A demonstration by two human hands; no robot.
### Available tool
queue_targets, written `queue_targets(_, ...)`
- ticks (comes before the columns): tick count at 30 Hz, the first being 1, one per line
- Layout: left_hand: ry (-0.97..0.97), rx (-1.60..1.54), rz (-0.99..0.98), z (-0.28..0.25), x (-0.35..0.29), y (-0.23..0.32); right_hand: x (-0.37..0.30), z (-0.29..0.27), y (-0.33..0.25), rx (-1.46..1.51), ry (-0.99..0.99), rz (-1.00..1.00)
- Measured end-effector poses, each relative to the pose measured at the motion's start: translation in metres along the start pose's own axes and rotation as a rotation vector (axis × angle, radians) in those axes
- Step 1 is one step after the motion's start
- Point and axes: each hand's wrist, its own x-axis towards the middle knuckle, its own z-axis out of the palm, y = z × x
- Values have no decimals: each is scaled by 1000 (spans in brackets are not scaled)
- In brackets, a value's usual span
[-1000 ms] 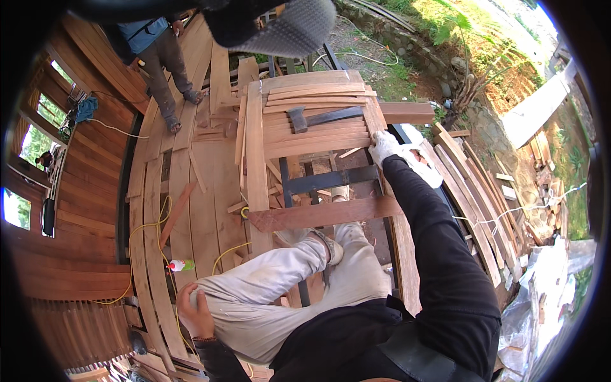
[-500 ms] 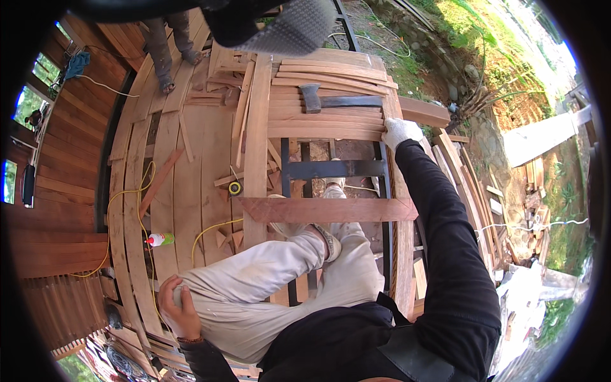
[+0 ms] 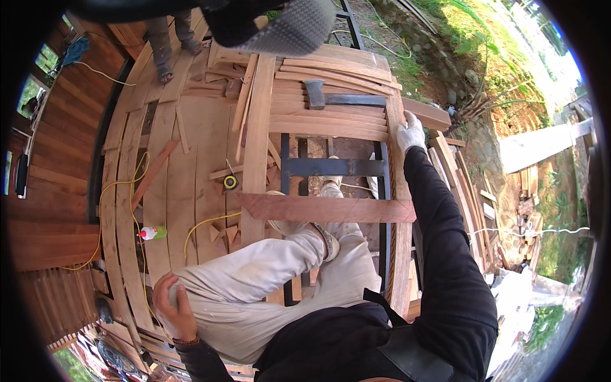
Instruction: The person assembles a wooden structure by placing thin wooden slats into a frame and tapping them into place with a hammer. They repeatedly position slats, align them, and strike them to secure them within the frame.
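Observation:
My right hand, in a white glove, is closed over the outer edge of the right wooden rail. Beside it, thin wooden slats lie side by side between this rail and the left rail. An axe with a dark handle rests across the slats. Nearer to me, a reddish board with angled ends spans both rails. My bare left hand lies on my left knee, thumb apart from the fingers and nothing seen in it. Its far side is partly hidden.
A dark metal crossbar runs below the rails. On the plank floor are a yellow tape measure, a red-tipped bottle and a yellow cord. Another person's legs stand far left. Loose timber lies to the right.
My right hand has shifted right, from the slat ends by the rail's inner edge to its outer edge. My left hand stays on the knee. The view has turned slightly.

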Motion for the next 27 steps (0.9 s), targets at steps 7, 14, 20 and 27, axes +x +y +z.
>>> queue_targets(7,-27,5,-37,1,4,3,3,-51,-84,-182,-291,-192)
queue_targets(14,-39,-31,-37,8,11,3,37,-20,-38,775,-426,207)
queue_targets(20,-24,-18,-42,3,6,-1,-42,-44,-58,-65,-425,-475)
queue_targets(27,-3,-70,1,4,2,-5,-115,-94,-58,-19,-492,-431)
